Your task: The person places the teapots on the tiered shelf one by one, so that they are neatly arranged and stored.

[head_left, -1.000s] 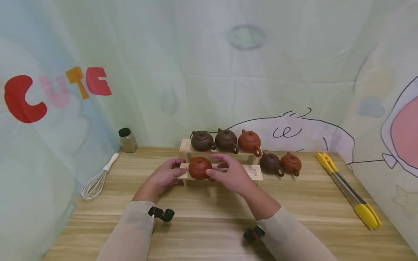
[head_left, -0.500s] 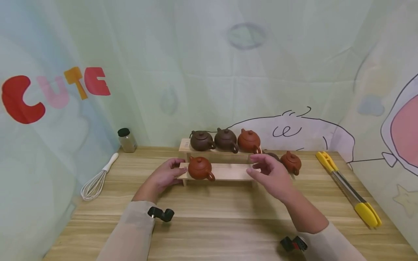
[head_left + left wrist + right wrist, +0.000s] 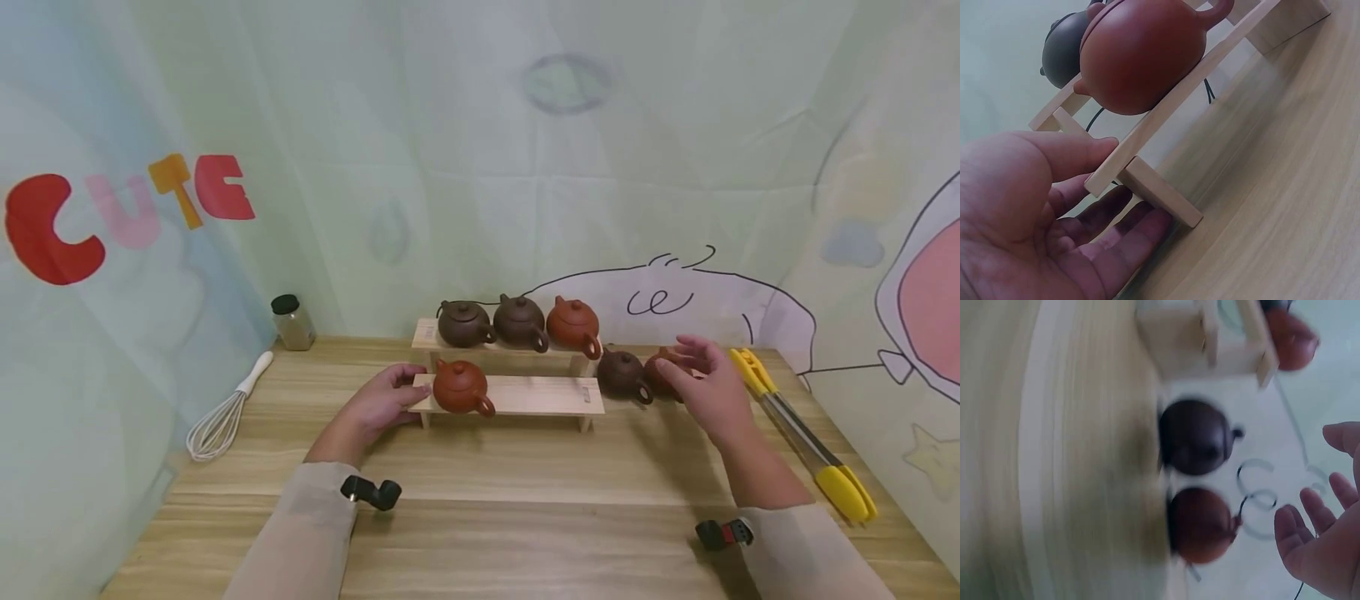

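Observation:
My left hand (image 3: 381, 403) holds the left end of a two-tier wooden stand (image 3: 540, 395), thumb on the lower board and fingers beneath it by the leg (image 3: 1163, 192). On that board sits a red clay teapot (image 3: 459, 387). The upper tier bears two dark brown teapots (image 3: 463, 323) and another red one (image 3: 573, 323). On the table right of the stand are a dark teapot (image 3: 619, 375) and a red teapot (image 3: 660, 377), the latter partly hidden by my right hand (image 3: 708, 390). In the right wrist view, that hand hovers beside the red teapot (image 3: 1200, 525), fingers spread and apart from it.
A white-handled whisk (image 3: 225, 417) lies at the left, near a jar with a black lid (image 3: 292, 323). Yellow-ended tongs (image 3: 798, 433) lie along the right side. A printed curtain (image 3: 450, 167) closes off the back of the wooden table (image 3: 480, 542).
From beside the red teapot on the lower board, my right hand has moved right to the red teapot on the table. My left hand has stayed on the stand.

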Motion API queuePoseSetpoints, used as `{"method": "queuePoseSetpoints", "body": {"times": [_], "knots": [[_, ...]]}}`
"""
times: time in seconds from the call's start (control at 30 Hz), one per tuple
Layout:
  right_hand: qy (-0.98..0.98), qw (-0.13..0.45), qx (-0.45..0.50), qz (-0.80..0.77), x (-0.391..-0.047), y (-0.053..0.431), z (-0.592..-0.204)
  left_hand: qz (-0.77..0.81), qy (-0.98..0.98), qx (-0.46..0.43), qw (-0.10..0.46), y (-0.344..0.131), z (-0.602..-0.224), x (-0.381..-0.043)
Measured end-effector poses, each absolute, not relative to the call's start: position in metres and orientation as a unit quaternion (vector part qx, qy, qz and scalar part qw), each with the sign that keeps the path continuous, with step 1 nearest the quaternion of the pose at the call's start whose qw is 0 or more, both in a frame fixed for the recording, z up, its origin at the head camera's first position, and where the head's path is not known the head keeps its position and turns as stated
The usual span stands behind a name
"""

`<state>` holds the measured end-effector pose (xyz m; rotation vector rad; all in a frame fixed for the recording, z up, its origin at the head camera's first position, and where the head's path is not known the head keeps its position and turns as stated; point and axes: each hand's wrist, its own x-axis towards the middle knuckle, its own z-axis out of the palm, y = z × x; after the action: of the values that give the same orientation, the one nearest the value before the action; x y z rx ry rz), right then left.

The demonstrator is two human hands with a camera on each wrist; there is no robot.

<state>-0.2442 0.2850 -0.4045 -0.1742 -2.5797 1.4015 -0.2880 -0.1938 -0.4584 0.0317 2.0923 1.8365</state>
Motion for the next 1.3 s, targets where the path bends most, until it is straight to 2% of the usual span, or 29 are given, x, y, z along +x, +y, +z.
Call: {"method": "queuePoseSetpoints", "body": {"times": [0.1, 0.23, 0.6, 1.07, 1.3], "knots": [[-0.874, 0.099, -0.082, 0.468, -0.255, 0.303, -0.410, 0.649, 0.740, 0.009, 0.177, -0.194, -0.458, -0.288], [-0.884, 0.070, -0.106, 0.450, -0.267, 0.320, -0.417, 0.648, 0.740, 0.012, 0.177, -0.193, -0.458, -0.287], [-0.906, -0.056, -0.090, 0.409, -0.292, 0.335, -0.435, 0.651, 0.738, 0.003, 0.179, -0.194, -0.459, -0.289], [-0.909, -0.060, -0.106, 0.398, -0.300, 0.327, -0.440, 0.648, 0.740, 0.000, 0.179, -0.193, -0.456, -0.287], [-0.903, -0.016, -0.113, 0.415, -0.287, 0.329, -0.439, 0.646, 0.741, 0.001, 0.181, -0.193, -0.456, -0.287]]}}
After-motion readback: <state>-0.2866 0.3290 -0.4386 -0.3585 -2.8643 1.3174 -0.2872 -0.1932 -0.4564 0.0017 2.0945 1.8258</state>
